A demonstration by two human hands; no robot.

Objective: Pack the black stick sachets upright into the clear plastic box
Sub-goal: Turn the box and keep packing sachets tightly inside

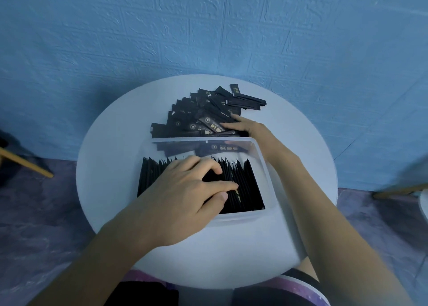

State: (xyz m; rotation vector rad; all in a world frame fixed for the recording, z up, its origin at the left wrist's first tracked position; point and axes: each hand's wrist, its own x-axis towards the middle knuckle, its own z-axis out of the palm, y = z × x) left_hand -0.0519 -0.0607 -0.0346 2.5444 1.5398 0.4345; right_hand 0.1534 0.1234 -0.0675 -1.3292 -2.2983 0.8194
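Gold round emblems and gold lettering on slim matte-black stick sachets (208, 113), too small to read. Heaped loose on round white counter (111, 143), just behind clear plastic box (266, 164); inside, dense upright black row (245, 185). Spread over row tops, pressing: left hand (185, 185). Flat, fingers straight, touching heap: right hand (245, 127).

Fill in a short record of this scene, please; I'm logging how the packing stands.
table: round, white
box: clear plastic, on the table
upright sachets: black, standing in a row inside the box
loose pile: black sachets lying flat beyond the box
left hand: rests on the upright sachets
right hand: fingers on the loose pile
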